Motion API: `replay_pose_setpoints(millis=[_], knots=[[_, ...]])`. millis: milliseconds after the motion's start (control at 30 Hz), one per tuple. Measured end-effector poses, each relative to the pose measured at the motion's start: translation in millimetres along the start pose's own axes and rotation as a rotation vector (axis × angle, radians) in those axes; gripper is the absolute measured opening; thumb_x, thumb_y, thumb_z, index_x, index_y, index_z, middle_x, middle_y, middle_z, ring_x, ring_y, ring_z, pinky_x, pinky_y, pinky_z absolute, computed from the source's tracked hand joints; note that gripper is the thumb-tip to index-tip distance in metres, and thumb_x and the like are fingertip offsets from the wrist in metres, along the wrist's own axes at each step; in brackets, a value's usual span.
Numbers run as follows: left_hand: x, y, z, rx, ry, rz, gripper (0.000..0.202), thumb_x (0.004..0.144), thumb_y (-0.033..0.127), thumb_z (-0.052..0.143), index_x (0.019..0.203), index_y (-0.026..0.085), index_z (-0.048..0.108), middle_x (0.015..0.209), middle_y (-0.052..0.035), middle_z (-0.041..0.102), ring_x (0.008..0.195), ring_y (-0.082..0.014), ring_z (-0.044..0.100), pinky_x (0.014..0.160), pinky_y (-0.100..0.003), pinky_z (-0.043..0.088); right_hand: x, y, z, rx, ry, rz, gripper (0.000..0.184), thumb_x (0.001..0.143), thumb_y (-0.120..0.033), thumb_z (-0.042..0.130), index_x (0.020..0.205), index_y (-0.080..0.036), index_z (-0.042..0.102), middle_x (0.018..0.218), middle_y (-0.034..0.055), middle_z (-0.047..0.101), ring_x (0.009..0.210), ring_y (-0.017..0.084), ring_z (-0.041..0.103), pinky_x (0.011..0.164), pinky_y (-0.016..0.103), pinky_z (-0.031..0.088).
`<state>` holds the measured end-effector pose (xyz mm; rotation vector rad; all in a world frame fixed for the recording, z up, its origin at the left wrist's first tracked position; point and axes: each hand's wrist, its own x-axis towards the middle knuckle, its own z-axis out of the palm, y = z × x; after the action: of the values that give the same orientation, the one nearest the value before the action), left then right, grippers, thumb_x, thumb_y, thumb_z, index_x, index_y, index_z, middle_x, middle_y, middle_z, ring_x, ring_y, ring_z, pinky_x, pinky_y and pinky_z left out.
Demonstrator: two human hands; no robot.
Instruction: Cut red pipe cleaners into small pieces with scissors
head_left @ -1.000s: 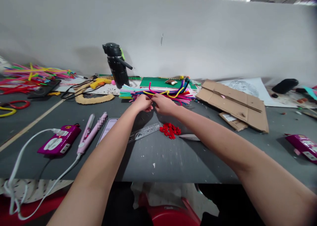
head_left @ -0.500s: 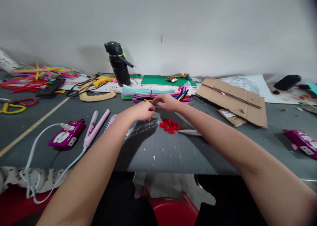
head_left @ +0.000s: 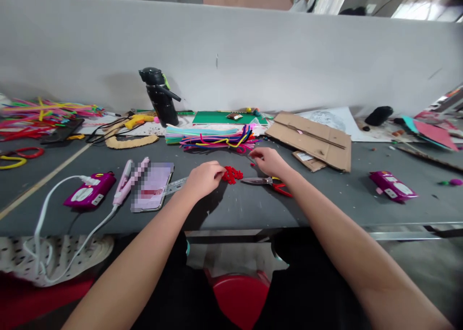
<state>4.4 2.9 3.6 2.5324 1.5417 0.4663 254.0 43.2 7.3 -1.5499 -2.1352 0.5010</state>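
Note:
My left hand (head_left: pixel 203 177) rests on the grey table (head_left: pixel 235 209) with its fingers curled, fingertips against a small pile of red pieces (head_left: pixel 232 174). My right hand (head_left: pixel 268 160) hovers just right of the pile, fingers bent into a pinch; what they hold is hidden. One tiny red bit (head_left: pixel 252 164) lies below its fingertips. Scissors with red handles (head_left: pixel 266 182) lie under my right wrist, blades pointing at the pile. A bundle of coloured pipe cleaners (head_left: pixel 213 139) lies just behind both hands. A clear ruler (head_left: pixel 176 185) pokes out left of my left hand.
Left of my arms lie a phone (head_left: pixel 152 186), a pink hair straightener (head_left: pixel 127 179) and a magenta device (head_left: pixel 89 194) with a white cable. A black bottle (head_left: pixel 159 96), a yellow glue gun (head_left: pixel 138 121) and a green mat (head_left: pixel 224 117) stand by the back wall. Cardboard (head_left: pixel 311 136) lies right.
Both hands have drawn back from the pipe cleaner bundle towards me and now sit at the red pile. They have also moved apart. The view has shifted right.

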Motion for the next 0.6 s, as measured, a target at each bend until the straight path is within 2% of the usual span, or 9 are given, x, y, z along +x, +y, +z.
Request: replay_pose_setpoints(millis=[100, 200, 400, 600], knots=[[-4.2, 0.1, 3.7, -0.041, 0.004, -0.004, 0.029, 0.093, 0.029, 0.044, 0.101, 0.028, 0.071, 0.105, -0.0023, 0.069, 0.093, -0.0208, 0.065, 0.068, -0.029, 0.042, -4.0, 16.2, -0.8, -0.033, -0.009, 0.068, 0.035, 0.082, -0.005, 0.048, 0.109, -0.013, 0.07, 0.104, 0.0091, 0.074, 0.094, 0.021, 0.067, 0.085, 0.028, 0.05], [-11.0, -1.1, 1.4, -0.055, 0.02, -0.052, 0.028, 0.092, 0.03, 0.044, 0.102, 0.028, 0.071, 0.104, -0.0017, 0.07, 0.091, -0.0213, 0.065, 0.068, -0.03, 0.043, -4.9, 18.8, 2.4, -0.061, -0.034, 0.084, 0.037, 0.082, -0.005, 0.049, 0.11, -0.013, 0.07, 0.106, 0.0092, 0.074, 0.097, 0.021, 0.067, 0.086, 0.028, 0.049], [-37.3, 14.7, -6.5, -0.11, 0.023, -0.052, 0.027, 0.092, 0.03, 0.044, 0.103, 0.028, 0.069, 0.104, -0.0003, 0.07, 0.086, -0.0197, 0.065, 0.067, -0.03, 0.044, 0.7, 1.0, 14.4, -0.077, -0.091, 0.048, 0.034, 0.081, -0.005, 0.051, 0.109, -0.012, 0.071, 0.106, 0.0117, 0.073, 0.1, 0.023, 0.066, 0.09, 0.029, 0.048], [-50.6, 36.6, -11.5, -0.139, -0.032, 0.036, 0.025, 0.091, 0.024, 0.045, 0.1, 0.025, 0.068, 0.105, -0.002, 0.07, 0.093, -0.0211, 0.065, 0.078, -0.032, 0.046, -2.4, -18.9, 17.2, -0.015, -0.116, -0.031, 0.03, 0.082, -0.008, 0.054, 0.104, -0.015, 0.072, 0.105, 0.0078, 0.074, 0.096, 0.019, 0.067, 0.086, 0.026, 0.049]])
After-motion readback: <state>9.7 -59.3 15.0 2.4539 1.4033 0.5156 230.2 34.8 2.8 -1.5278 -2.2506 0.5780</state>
